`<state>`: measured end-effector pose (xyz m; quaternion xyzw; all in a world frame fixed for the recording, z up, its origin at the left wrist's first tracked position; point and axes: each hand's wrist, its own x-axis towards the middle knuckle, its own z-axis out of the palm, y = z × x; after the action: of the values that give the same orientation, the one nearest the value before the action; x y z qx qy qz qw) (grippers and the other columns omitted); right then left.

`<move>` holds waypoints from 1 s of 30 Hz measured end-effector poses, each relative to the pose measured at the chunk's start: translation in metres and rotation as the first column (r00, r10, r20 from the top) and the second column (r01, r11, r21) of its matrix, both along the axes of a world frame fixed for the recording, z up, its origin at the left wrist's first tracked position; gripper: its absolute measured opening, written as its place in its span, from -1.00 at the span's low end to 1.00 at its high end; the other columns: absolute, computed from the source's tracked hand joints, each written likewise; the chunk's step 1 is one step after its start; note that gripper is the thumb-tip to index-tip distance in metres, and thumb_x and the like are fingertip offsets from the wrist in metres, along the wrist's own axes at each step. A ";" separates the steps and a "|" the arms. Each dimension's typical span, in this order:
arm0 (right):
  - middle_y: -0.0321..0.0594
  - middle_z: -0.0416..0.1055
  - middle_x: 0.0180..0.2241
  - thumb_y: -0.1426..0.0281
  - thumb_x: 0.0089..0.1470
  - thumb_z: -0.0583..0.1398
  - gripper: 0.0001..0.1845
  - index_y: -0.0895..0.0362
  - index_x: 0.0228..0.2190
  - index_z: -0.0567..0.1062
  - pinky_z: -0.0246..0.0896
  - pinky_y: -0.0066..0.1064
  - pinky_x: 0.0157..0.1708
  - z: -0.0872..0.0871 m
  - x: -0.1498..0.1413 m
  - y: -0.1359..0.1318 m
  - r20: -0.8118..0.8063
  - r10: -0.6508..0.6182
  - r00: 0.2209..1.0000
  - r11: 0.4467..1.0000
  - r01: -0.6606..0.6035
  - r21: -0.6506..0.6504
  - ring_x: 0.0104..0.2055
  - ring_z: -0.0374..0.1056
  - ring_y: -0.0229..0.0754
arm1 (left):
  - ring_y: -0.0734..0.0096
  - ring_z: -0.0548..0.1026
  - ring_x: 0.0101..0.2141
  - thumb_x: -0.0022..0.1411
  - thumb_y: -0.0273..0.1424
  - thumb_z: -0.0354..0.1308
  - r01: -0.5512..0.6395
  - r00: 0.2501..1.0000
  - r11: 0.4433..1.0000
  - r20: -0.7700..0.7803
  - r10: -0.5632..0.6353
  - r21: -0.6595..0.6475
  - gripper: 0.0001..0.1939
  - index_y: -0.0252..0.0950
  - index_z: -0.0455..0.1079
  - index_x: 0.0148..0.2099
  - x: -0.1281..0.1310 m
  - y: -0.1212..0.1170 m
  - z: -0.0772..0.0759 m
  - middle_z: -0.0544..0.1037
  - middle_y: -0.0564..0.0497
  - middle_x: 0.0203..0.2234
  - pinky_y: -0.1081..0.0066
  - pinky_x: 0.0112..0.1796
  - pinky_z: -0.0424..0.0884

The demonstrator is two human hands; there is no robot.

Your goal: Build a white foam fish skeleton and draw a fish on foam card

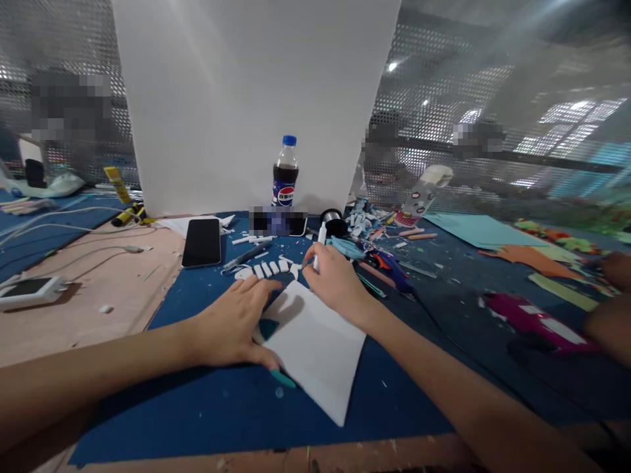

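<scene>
My right hand [332,276] is closed around a slim white pen [321,238], its upper end pointing up. The fingers are at the far corner of a white sheet [315,348] that looks like thick paper or foam. My left hand [241,322] lies with fingers stretched over the sheet's left edge. Beside its thumb and fingers show two teal patches [282,379], whose kind I cannot make out. Just beyond both hands is a row of small white cut pieces [269,269]. The pen's lower tip is hidden by my fingers.
A black-screened phone [202,242], a cola bottle [285,174] and a black spool [334,222] stand or lie behind. To the right are a blue glue gun [387,263] with its cord, foam scraps [365,220] and a magenta tool [537,322] near another person's arm [611,328].
</scene>
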<state>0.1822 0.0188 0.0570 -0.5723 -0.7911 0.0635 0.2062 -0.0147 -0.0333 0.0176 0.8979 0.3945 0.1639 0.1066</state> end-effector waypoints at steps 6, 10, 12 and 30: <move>-0.23 0.35 -0.43 0.52 -0.07 0.06 -0.90 0.14 -0.45 0.35 0.11 -0.42 -0.37 -0.006 -0.002 0.003 -0.256 0.126 0.958 0.990 -0.136 -0.021 -0.37 0.29 -0.19 | -0.03 0.37 -0.17 -0.22 0.27 0.17 0.127 0.990 0.992 0.065 -0.125 -0.026 -0.01 -0.34 0.05 0.07 0.001 -0.008 0.003 0.34 -0.21 -0.15 0.01 -0.16 0.34; -0.25 0.33 -0.44 0.51 -0.08 0.06 -0.90 0.14 -0.45 0.36 0.13 -0.43 -0.41 -0.008 0.000 0.007 -0.351 0.168 0.921 0.985 -0.170 0.025 -0.42 0.28 -0.22 | -0.25 0.20 0.08 -0.23 0.21 0.23 0.266 0.961 0.964 0.075 -0.267 0.019 0.07 -0.30 -0.04 0.18 -0.008 0.001 0.005 0.21 -0.36 0.07 -0.15 -0.01 0.21; -0.26 0.32 -0.46 0.51 -0.07 0.05 -0.89 0.14 -0.44 0.37 0.12 -0.43 -0.43 -0.008 0.003 0.010 -0.384 0.164 0.909 0.986 -0.150 0.067 -0.46 0.24 -0.24 | -0.33 0.03 0.20 -0.20 0.18 0.25 0.282 0.957 0.959 0.081 -0.280 -0.017 0.14 -0.28 -0.15 0.26 -0.010 0.005 0.005 0.05 -0.41 0.21 -0.20 0.05 0.12; -0.27 0.36 -0.28 0.21 0.00 0.20 -0.58 0.06 -0.12 0.25 0.35 -0.44 -0.47 -0.006 0.010 0.024 -0.875 0.223 0.429 0.967 -0.210 0.143 -0.39 0.41 -0.26 | -0.21 -0.09 0.27 0.05 0.23 -0.01 0.073 0.984 0.997 -0.158 -0.077 -0.035 0.08 -0.27 -0.38 0.36 -0.008 0.007 0.000 -0.03 -0.33 0.29 -0.18 0.15 -0.10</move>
<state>0.1925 0.0425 0.0507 -0.3482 -0.6353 0.3720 0.5802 -0.0229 -0.0268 0.0174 0.9207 0.3700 0.0817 0.0938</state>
